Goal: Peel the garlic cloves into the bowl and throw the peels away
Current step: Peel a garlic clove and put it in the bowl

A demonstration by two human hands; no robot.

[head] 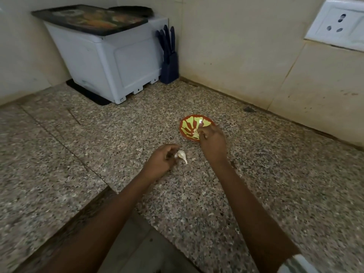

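Observation:
A small red bowl [192, 123] with a yellow-green leaf pattern sits on the speckled granite counter [275, 184]. My right hand [211, 141] hovers over the bowl's near right edge, fingers pinched low over the inside; something pale shows at its fingertips, too small to name. My left hand [160, 160] is a little nearer and to the left of the bowl, fingers closed on a white garlic clove [182, 155] with its papery skin, whose pointed tip hangs down to the right.
A white plastic box [110, 62] with a dark patterned lid stands in the back corner. A dark blue knife block [169, 56] stands beside it. A wall socket [336, 22] is at upper right. The counter's edge cuts diagonally at lower left.

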